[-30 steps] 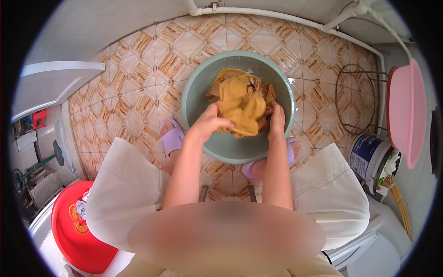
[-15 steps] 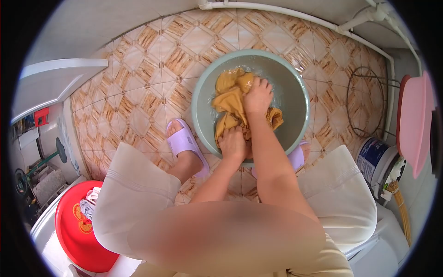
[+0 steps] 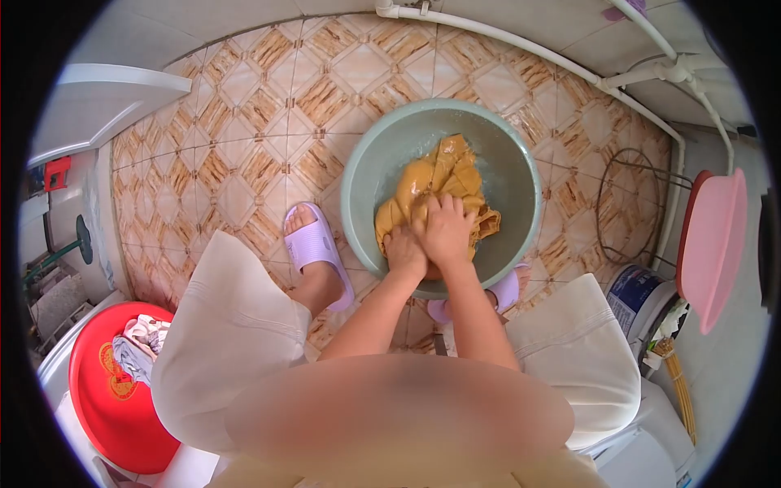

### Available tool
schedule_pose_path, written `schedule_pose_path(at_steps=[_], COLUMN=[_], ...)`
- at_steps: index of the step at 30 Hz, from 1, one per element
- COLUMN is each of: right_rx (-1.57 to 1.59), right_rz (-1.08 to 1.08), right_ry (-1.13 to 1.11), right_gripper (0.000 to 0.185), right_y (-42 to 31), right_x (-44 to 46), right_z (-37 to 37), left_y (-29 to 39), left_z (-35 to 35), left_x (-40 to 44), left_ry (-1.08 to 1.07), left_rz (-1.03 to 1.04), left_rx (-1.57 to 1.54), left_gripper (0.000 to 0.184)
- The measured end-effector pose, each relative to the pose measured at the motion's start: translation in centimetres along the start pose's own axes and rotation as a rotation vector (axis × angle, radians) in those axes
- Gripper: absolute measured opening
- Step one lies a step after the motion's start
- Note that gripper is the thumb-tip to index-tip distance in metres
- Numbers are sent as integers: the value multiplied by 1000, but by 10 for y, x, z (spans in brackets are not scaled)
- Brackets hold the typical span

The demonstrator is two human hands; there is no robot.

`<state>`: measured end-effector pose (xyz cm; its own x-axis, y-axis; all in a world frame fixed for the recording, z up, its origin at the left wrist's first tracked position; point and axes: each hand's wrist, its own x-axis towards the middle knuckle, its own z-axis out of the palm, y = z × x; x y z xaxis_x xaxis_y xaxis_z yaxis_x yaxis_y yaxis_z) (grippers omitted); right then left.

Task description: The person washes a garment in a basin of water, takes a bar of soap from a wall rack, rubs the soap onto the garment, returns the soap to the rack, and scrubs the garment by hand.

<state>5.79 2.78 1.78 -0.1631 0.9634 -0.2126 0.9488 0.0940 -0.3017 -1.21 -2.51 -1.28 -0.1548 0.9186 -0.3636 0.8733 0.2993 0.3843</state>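
Observation:
A wet, crumpled mustard-yellow cloth (image 3: pixel 446 167) lies bunched in a round grey-green basin (image 3: pixel 351 183) on the tiled floor. My left hand (image 3: pixel 405 250) is closed on the near left part of the cloth, its fingertips partly sunk into the folds. Beside it, touching it, my right hand (image 3: pixel 447 232) presses down on the middle of the bundle, fingers bent over the fabric. A little water glistens around the cloth. What kind of garment or cloth it is cannot be made out.
My feet in lilac slippers (image 3: pixel 319 242) flank the basin. At the left stands a red tub (image 3: pixel 122 423) with clothes (image 3: pixel 140 348) on it. A pink basin (image 3: pixel 716 244), a wire rack (image 3: pixel 606 203) and a labelled bucket (image 3: pixel 639 301) are at the right. White pipes (image 3: pixel 521 42) run along the wall.
My right hand has drawn back toward me, from the far side of the cloth to beside my left hand. The cloth is bunched differently, and the view has shifted slightly.

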Motion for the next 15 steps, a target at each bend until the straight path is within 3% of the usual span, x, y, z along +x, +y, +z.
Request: schedule_pose_path(at_steps=[2,7,9,10,12,14,15], right_rx=[-81,-193,-69,-79,138,161,27], right_rz=[-31,-67,104,101,357,325,188], right_ry=[50,97,-46,-44,-13,20,227], right_gripper=[30,29,29,29,29,36,42], right_y=[16,34,34,33,29,24,20], right_x=[31,94,103,105,105,97,94], right_z=[32,66,56,41,10,-2,0], left_y=[-6,-3,-4,-3,-4,-3,-1], left_z=[7,6,9,10,12,9,6], left_x=[3,5,9,13,21,22,21], left_ry=[-346,-273,-346,-344,-491,-506,-518], left_rz=[-67,-67,-80,-79,-132,-114,-81], left_rx=[107,50,72,61,23,27,44], left_gripper=[35,38,42,42,49,50,51])
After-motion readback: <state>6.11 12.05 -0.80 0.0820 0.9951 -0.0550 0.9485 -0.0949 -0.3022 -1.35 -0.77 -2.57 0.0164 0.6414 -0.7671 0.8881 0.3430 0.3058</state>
